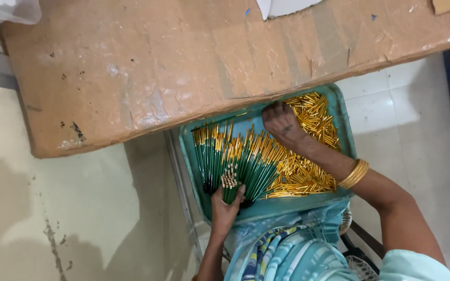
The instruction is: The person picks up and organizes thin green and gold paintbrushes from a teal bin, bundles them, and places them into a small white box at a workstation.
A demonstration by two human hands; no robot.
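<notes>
Pencils (235, 161) fanned in left hand (225, 208), fingers wrapped round them; right hand (282, 125), fingers curled into gold caps (313, 119) — loose grip could spill the fan across tray (266, 208).

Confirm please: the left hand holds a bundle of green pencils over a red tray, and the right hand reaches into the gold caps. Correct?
Only the tray colour is wrong. The head view shows a teal tray; the left hand holds the green pencils, and the right hand reaches into the gold caps.
</notes>
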